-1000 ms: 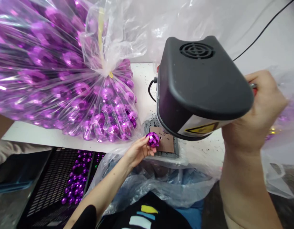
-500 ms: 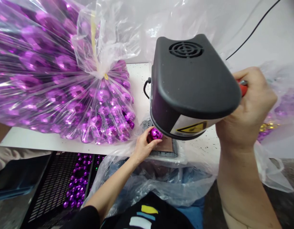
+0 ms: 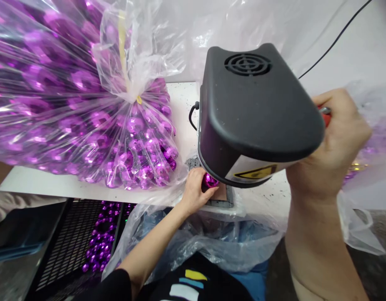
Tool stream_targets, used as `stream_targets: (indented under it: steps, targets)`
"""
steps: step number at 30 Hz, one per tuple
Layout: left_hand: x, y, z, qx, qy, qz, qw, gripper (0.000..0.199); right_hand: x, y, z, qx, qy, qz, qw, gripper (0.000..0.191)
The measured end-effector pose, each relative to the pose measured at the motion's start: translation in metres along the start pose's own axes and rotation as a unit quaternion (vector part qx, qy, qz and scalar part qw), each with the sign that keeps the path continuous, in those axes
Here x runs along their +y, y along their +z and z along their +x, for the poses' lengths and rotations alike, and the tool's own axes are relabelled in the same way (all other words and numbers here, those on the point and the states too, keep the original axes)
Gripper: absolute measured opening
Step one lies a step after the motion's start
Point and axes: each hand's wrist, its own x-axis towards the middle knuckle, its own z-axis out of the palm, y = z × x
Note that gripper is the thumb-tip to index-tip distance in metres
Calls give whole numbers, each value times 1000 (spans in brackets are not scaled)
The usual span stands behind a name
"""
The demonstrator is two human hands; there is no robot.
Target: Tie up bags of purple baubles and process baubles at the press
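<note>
Between the thumb and fingers of my left hand point(image 3: 196, 190) is a shiny purple faceted ball point(image 3: 211, 180), held over a small grey-framed pad point(image 3: 226, 203) on the white table. The black machine housing point(image 3: 258, 100), with a round vent and a yellow warning label, hangs just above and hides part of the ball and pad. My right hand point(image 3: 340, 133) is closed around a red handle point(image 3: 326, 117) at the housing's right side.
A big clear bag point(image 3: 86, 104) of purple balls, tied in yellow, covers the left of the white table point(image 3: 67, 187). Below it stands a black crate point(image 3: 67, 246) near purple balls point(image 3: 100, 240). Clear plastic point(image 3: 252, 246) lies over my lap. Another bag point(image 3: 379, 138) is at right.
My left hand has moved slightly right with the purple ball, further under the housing. My right hand and the housing's right end have shifted a little to the right.
</note>
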Motion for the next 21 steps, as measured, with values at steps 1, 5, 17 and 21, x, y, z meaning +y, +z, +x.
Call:
stream_targets:
  steps: [1, 5, 17, 21]
  targets:
    - [-2, 1, 0, -4, 1, -18, 1000, 40, 0, 0, 0, 0, -1, 1, 1000, 30]
    - [-5, 1, -1, -35, -3, -53, 998, 38, -2, -2, 0, -4, -1, -5, 1000, 28]
    - [-2, -3, -3, -34, -5, -87, 996, 49, -7, -33, -85, 14, -45, -38, 998, 10]
    - [-1, -3, -2, -36, -9, -87, 995, 49, -7, -34, -100, -43, -13, -11, 999, 5]
